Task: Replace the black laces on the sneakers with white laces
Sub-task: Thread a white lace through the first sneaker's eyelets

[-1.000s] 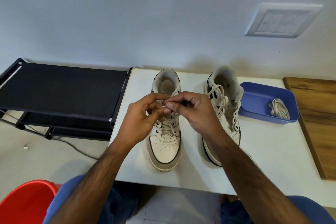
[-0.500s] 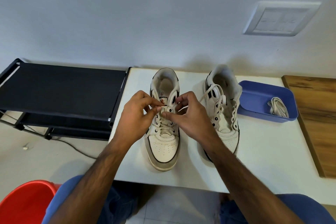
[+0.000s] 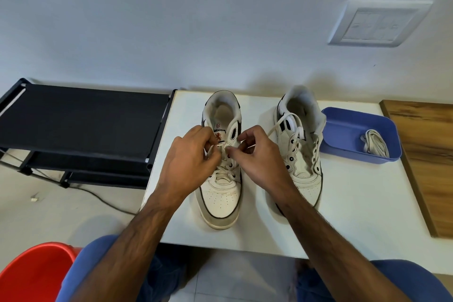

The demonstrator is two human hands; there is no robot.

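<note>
Your left hand (image 3: 190, 162) and right hand (image 3: 257, 157) meet over the middle of the left sneaker (image 3: 221, 171), which stands upright on the white bench (image 3: 355, 203) with its toe toward you. The fingers (image 3: 213, 148) of your left hand are curled and pinch the tip of the white lace (image 3: 218, 146) at the upper eyelets. The fingers (image 3: 235, 151) of your right hand are curled and pinch the other strand of that lace, just right of the tongue. The lace already crosses the lower eyelets of this sneaker. Just right of the left sneaker stands the right sneaker (image 3: 301, 154); a white lace lies loosely across its open top, and its lower eyelets carry no lace. Farther right of the left sneaker, touching or nearly touching the right sneaker's collar, sits the blue tray (image 3: 343, 135) with a bundled white lace (image 3: 375, 142) in its right end. To the left of the left sneaker, beside the bench, stands a black rack (image 3: 81, 120).
</note>
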